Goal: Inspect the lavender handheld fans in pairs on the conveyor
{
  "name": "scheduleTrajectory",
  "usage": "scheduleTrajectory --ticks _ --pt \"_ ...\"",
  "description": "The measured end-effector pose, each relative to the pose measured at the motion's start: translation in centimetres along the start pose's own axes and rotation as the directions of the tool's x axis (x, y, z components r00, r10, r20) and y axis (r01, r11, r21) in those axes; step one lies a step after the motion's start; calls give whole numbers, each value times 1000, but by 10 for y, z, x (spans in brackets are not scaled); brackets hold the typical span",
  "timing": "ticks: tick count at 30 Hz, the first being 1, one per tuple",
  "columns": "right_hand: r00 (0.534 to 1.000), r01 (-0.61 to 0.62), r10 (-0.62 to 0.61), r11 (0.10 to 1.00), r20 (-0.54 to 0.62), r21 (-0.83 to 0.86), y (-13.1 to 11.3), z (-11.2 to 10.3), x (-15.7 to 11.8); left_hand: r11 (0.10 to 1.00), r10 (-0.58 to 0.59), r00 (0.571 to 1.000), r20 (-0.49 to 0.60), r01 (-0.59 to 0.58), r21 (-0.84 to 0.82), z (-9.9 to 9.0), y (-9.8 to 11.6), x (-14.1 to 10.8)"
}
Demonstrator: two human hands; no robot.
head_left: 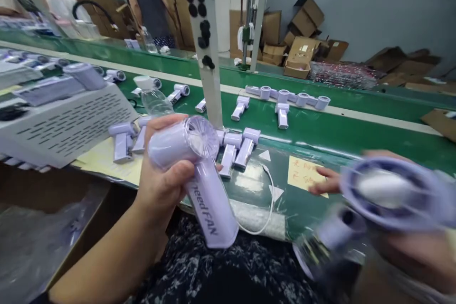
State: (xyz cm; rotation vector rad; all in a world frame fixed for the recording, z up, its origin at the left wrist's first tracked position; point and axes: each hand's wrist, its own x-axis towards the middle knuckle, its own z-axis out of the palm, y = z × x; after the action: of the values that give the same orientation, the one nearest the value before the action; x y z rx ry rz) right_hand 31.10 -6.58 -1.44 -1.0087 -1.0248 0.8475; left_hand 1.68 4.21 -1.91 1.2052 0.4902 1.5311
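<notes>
My left hand (167, 175) is wrapped round the head of a lavender handheld fan (217, 209). Its lettered handle points down toward my lap, and the ribbed round end faces up. At the right, my right hand (416, 251) grips another lavender fan (388, 192), blurred and close to the camera. Its ring hides most of the palm, while a few fingers stick out beyond it. Below that ring is a smeared lavender piece (338, 232) with an open end; I cannot tell how it is held. Several fans, including one (247, 147), lie on the bench past my left hand.
A green conveyor (349, 133) carries more fans. A white post (208, 57) rises at the bench edge. A white cable (272, 190) and yellow note (302, 175) lie ahead. At left are a slotted white box (71, 123) and a carton (89, 218). People stand beyond.
</notes>
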Motion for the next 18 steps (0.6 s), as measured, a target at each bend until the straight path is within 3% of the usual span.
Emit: scheduleTrajectory --ticks 2,4,6,8,10,11,12,13,14,15,16,18 --pt "991 -120 117 992 68 37 18 22 -5 997 69 991 111 -71 16 9 -13 -9" --pt "963 -233 224 972 152 44 41 44 -10 982 144 985 100 -155 108 22 -34 -19" --pt "927 -239 235 971 293 -25 60 57 -11 941 251 965 73 -261 215 36 -59 -25" --pt "910 -146 212 968 358 -202 71 54 -3 895 246 946 213 -306 325 43 -79 -22" --pt "940 -58 213 870 267 -489 73 27 15 793 78 894 441 -324 516 36 -88 -8" --pt "963 -57 211 767 168 -639 71 5 26 676 -44 858 511 -351 647 27 -89 3" --pt "980 -92 195 624 41 -776 66 -22 36 524 -156 845 512 -369 768 14 -88 15" --pt "980 -168 169 426 -104 -889 60 -51 45 383 -204 866 457 -359 851 0 -86 27" --pt "969 -242 130 328 -210 -913 52 -81 51 250 -205 906 370 -317 915 -16 -85 38" --pt "953 -302 91 266 -288 -915 44 -110 54 126 -214 938 272 -249 960 -32 -84 46" --pt "936 -352 66 213 -346 -911 36 -136 55 22 -274 943 191 -192 981 -46 -83 52" --pt "886 -458 -21 118 -463 -881 25 -173 53 -116 -392 919 31 -83 990 -64 -82 56"
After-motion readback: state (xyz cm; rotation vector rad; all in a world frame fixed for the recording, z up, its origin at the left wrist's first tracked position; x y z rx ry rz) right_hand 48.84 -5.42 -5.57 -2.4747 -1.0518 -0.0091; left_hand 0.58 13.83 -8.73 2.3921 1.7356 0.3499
